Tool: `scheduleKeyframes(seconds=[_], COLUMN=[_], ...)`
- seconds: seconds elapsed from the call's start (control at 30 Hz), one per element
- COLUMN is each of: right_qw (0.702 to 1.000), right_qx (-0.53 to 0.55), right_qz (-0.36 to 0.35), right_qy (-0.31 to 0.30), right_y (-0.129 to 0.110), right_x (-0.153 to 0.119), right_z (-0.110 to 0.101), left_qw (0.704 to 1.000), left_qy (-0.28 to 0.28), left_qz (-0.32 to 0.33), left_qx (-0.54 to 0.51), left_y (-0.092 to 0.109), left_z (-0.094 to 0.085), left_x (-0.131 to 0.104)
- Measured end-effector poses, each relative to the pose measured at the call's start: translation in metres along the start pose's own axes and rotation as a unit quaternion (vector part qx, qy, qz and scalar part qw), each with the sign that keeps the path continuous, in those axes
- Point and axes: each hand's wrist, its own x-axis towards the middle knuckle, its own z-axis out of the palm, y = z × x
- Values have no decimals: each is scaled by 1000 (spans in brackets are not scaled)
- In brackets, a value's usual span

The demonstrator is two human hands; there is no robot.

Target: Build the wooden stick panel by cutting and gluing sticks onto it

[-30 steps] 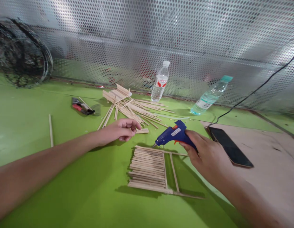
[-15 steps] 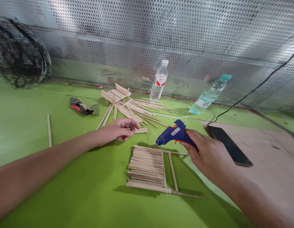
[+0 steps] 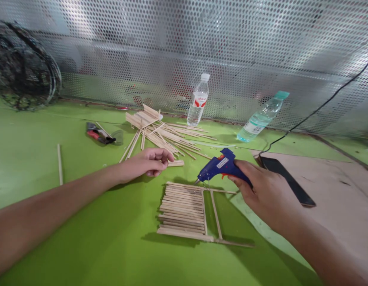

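My right hand (image 3: 261, 190) is wrapped round a blue glue gun (image 3: 215, 167), its nozzle pointing down and left just above the top edge of a stick panel (image 3: 182, 208). The panel lies on the green table and has many sticks side by side, with an open frame at its right. My left hand (image 3: 154, 162) hovers left of the glue gun with curled fingers, beside a short flat stick piece (image 3: 176, 163). Whether its fingertips hold anything is too small to tell.
Behind lie loose sticks (image 3: 172, 139) and a small stick structure (image 3: 145, 118). Two bottles (image 3: 197, 101) (image 3: 258, 121) stand near the mesh wall. Pliers (image 3: 99, 134) and a lone stick (image 3: 60, 165) are left; a phone (image 3: 286, 180) and coiled wire (image 3: 26, 67) flank the area.
My right hand and the glue gun have shifted slightly right, and the nozzle sits a little higher off the panel. My left hand is almost unchanged.
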Motion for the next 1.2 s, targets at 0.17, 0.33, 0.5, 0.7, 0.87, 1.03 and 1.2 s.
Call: scheduleKeyframes(seconds=[0.17, 0.33, 0.5, 0.7, 0.87, 1.03, 1.2], right_qw=[1000, 1000, 1000, 1000, 1000, 999, 998], right_qx=[2, -12, -21, -13, -4, 12, 11], right_qz=[-2, -4, 3, 13, 26, 47, 63], right_qy=[-6, -5, -11, -23, 5, -6, -15], right_y=[3, 6, 10, 15, 8, -2, -6], right_x=[0, 0, -2, -2, -1, 2, 4], right_z=[-3, -1, 1, -1, 0, 0, -1], left_qw=[1000, 1000, 1000, 1000, 1000, 1000, 999], left_qy=[-1, 2, -2, -1, 4, 13, 9], left_qz=[-5, -5, -3, 1, -10, -20, -21], left_qx=[11, 9, 2, 6, 10, 19, 33], left_y=[-1, -1, -3, -3, 4, 11, 10], left_z=[-1, -2, -2, -2, 2, 5, 4], left_x=[0, -1, 0, 1, -1, -4, -4])
